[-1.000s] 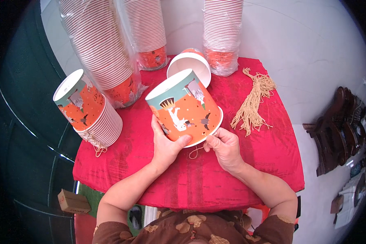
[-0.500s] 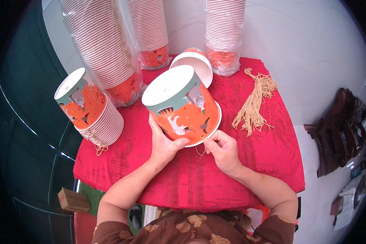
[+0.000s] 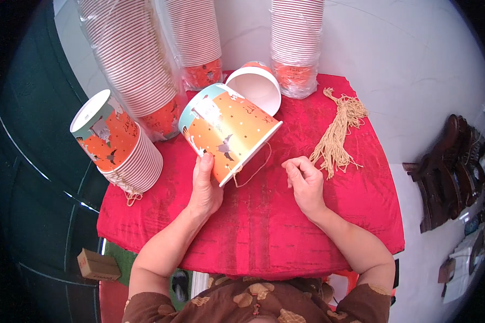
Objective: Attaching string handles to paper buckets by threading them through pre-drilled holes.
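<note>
My left hand (image 3: 206, 185) grips an orange-and-teal paper bucket (image 3: 229, 132) printed with bats and cats, thumb on its outer wall. The bucket is tilted, its base up to the left and its white rim down to the right. From that rim hangs a thin beige string loop (image 3: 261, 166), knotted near the lower end. My right hand (image 3: 305, 185) is apart from the bucket, to its right, fingers curled closed with nothing visible in them. Just beyond it lies a bundle of beige strings (image 3: 339, 132) on the red cloth.
Upside-down nested buckets (image 3: 116, 140) with string at the rim stand at the left. Plastic-wrapped bucket stacks (image 3: 126, 59) rise along the back. Another bucket (image 3: 258, 89) lies on its side behind the held one. A red cloth (image 3: 285, 237) covers the table; dark carved furniture (image 3: 452, 167) is at the right.
The held bucket has rolled, its base turning up-left and its rim swinging right, so the string loop shows. My right hand has left the rim and moved slightly right.
</note>
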A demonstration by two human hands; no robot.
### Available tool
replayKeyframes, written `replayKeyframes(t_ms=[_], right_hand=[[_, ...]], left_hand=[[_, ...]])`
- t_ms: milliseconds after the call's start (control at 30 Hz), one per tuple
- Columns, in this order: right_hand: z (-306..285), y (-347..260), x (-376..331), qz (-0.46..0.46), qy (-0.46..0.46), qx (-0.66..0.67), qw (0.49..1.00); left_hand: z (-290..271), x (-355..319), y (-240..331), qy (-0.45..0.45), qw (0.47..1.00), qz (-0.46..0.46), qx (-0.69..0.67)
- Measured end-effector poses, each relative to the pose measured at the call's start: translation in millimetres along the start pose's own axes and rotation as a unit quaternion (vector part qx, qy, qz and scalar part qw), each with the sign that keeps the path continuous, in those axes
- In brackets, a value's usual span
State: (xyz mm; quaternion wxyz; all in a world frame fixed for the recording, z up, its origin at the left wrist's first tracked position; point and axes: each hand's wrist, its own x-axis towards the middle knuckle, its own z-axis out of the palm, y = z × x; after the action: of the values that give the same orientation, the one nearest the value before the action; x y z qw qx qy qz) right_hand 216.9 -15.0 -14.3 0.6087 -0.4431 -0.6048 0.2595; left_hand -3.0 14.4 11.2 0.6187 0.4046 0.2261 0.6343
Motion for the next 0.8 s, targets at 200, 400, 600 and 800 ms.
replayKeyframes(t_ms=[200,400,600,800], right_hand=[[2.9,-0.7,1.9,0.051,0.024,-0.030,0.998],[1.0,-1.7,3.5,0.007,0.032,-0.086,0.996],[-1.3,4.9,6.8,-0.009,0.047,-0.127,0.991],[-3.0,14.2,8.5,0.000,0.052,-0.142,0.988]], left_hand=[[1.1,-6.5,0.1,-0.042,0.998,-0.043,-0.010],[5.0,-12.9,0.3,-0.067,0.996,-0.061,0.024],[-0.9,-15.8,-7.1,-0.083,0.993,-0.066,0.043],[7.8,-21.2,-13.8,-0.102,0.993,-0.049,0.044]])
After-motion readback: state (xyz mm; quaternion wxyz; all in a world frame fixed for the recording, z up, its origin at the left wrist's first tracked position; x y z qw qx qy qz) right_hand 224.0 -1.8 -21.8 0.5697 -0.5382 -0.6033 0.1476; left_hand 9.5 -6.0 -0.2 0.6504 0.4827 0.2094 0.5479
